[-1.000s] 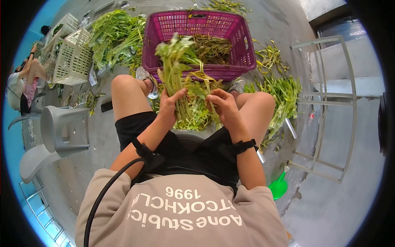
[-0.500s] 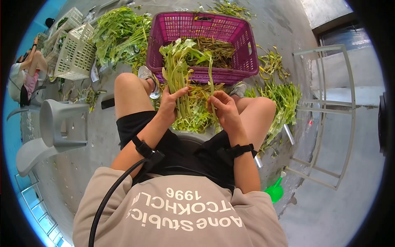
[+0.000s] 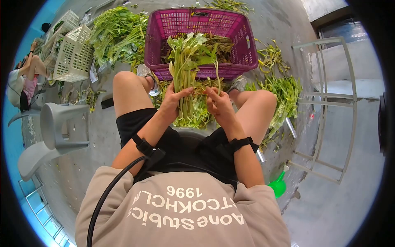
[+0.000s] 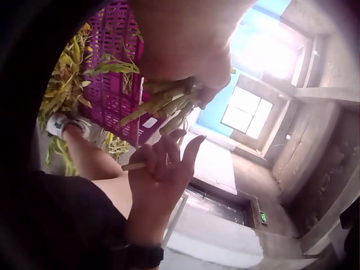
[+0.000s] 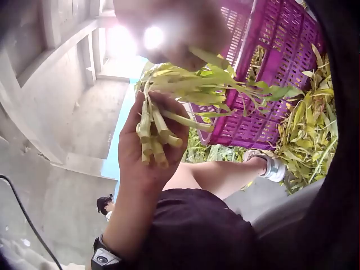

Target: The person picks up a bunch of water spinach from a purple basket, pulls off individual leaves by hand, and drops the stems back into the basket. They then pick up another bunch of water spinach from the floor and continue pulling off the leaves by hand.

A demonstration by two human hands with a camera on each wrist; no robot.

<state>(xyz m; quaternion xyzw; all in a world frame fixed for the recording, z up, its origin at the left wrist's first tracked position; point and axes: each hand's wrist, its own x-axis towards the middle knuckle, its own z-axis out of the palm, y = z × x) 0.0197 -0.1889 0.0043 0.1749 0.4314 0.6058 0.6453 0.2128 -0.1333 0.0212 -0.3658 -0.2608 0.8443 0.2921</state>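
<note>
My left hand grips a bunch of leafy water spinach, leaves pointing away from me toward the basket. The bunch's pale cut stem ends show below the fingers in the right wrist view. A single stalk is held in my right hand, its pale end poking out of the curled fingers in the left wrist view. The right thumb and forefinger are at the bunch's right edge, close to the left thumb. Under the hands lies a heap of loose greens.
A purple basket with wilted stalks inside stands ahead between my feet. Piles of greens lie left and right. White crates, a grey chair, a metal frame and a green watering can stand around. Another person sits far left.
My right hand has moved closer to the bunch, bringing its single stalk along. The left hand keeps its grip on the bunch, which now stands more upright and slightly further right.
</note>
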